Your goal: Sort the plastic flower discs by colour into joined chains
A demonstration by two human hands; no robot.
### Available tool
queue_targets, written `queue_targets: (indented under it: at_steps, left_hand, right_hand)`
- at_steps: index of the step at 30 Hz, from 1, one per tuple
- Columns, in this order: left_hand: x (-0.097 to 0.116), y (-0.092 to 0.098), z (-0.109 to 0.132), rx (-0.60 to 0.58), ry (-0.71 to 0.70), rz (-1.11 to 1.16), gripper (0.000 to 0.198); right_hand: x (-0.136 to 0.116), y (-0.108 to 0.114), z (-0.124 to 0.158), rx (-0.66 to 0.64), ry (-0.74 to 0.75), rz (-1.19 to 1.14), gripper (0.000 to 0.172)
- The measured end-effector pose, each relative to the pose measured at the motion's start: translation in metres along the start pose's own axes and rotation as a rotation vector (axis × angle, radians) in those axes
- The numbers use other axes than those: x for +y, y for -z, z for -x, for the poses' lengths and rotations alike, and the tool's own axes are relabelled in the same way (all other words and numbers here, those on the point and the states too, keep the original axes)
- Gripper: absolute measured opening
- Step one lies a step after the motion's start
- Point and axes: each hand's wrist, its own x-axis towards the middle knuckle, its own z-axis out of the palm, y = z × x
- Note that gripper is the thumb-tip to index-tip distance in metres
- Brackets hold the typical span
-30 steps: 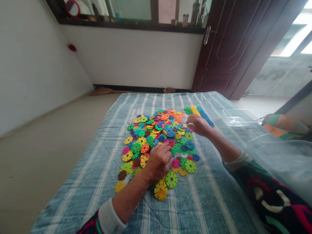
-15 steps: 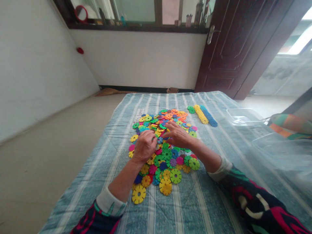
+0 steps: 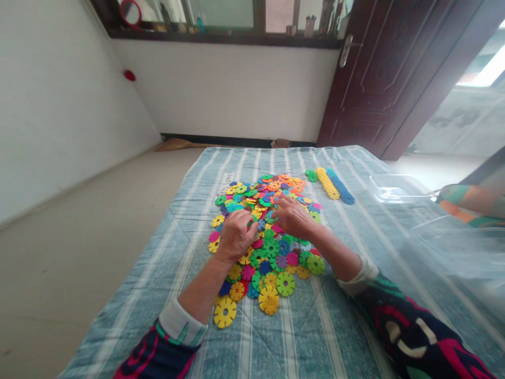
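Note:
A loose pile of colourful plastic notched discs [image 3: 270, 247], shaped like flowers with centre holes, is spread over the striped cloth. My left hand [image 3: 238, 234] is closed above the pile's left side. A sliver of a green notched disc [image 3: 254, 218] shows at its fingertips; the rest is hidden by the fingers. My right hand [image 3: 294, 217] reaches into the pile's right side, its fingers bent and somewhat apart. Nothing is visibly held there, though the fingertips are partly hidden. Behind it lie a yellow row of joined discs [image 3: 327, 183], a blue row [image 3: 340, 186] and a short green stack [image 3: 311, 175].
The blue-and-white striped cloth [image 3: 158, 284] covers the table. Clear plastic boxes stand at the right, one far [image 3: 400, 189] and one nearer [image 3: 457, 247]. A patterned cloth item [image 3: 469, 202] is beside them. Printed lettering [image 3: 226, 181] shows left of the pile.
My right hand has shifted slightly right and drawn its fingers closer together. My left hand stays nearly in place, still closed. The view has tilted a little.

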Motion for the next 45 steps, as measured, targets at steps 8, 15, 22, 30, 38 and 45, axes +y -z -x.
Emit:
queue_targets:
  at_steps: [8, 15, 22, 30, 38, 45]
  left_hand:
    - [0.006, 0.0, 0.005, -0.149, -0.007, -0.001, 0.027]
    - [0.005, -0.007, 0.007, -0.14, -0.001, 0.011, 0.027]
    - [0.004, -0.009, 0.008, -0.122, -0.004, 0.012, 0.024]
    - [0.006, -0.009, 0.009, -0.132, -0.017, -0.004, 0.024]
    - [0.004, -0.008, 0.007, -0.114, -0.04, 0.005, 0.022]
    - [-0.003, -0.013, 0.007, -0.083, -0.084, -0.009, 0.022]
  right_hand:
    - [-0.003, 0.002, 0.003, -0.065, -0.002, -0.013, 0.018]
    - [-0.009, 0.007, 0.005, -0.119, 0.015, -0.049, 0.022]
    - [-0.016, 0.006, 0.004, -0.174, -0.018, -0.011, 0.032]
    - [-0.009, -0.001, 0.002, -0.135, -0.035, -0.079, 0.023]
    - [0.003, 0.007, -0.003, -0.089, -0.048, -0.297, 0.01]
    - [0.07, 0.054, 0.013, 0.077, -0.166, -0.336, 0.006]
